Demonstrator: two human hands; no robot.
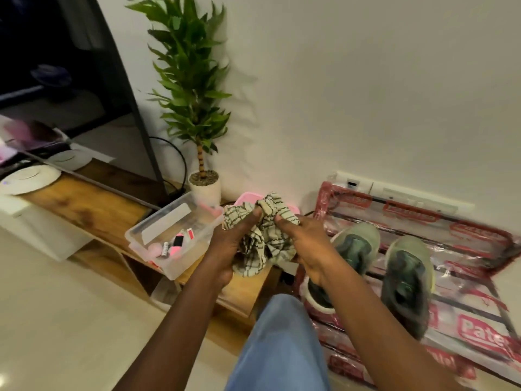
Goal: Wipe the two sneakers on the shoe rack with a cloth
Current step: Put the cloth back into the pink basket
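Bunching the checked cloth [262,238] between both hands, the person is holding it above the right end of the wooden table [84,204], just left of the shoe rack [479,328]. The left hand [225,246] is cupping the wad from below, its thumb pressing into the top. The right hand [307,244] is pinching it from the right. Both grips are therefore closing on the cloth, and neither is touching a shoe.

The two grey-green sneakers are sitting side by side on the rack's top shelf. The left sneaker [355,246] is partly hidden behind the right wrist, and the right sneaker [408,280] is lying in plain sight. Wiping is probably not yet starting.

Several things are looking risky from here:

- **Sliding shoes:** The rack is wearing loose, shiny plastic wrapping. A firm push with the cloth is likely to send a sneaker skidding toward the far wall or off the shelf unless one hand is steadying it.
- **A knock from the arm:** The right forearm is crossing directly over the left sneaker, so a careless drop of that arm could shift it.
- **Trailing cloth:** A loose end is hanging below the hands. In swinging right it might drag over the clear box [174,235] on the table, or catch the pink tub [245,197] just behind the cloth.
- **Poor contact:** Wadded this tightly, the cloth is offering only a small face and may be smearing dirt rather than lifting it.
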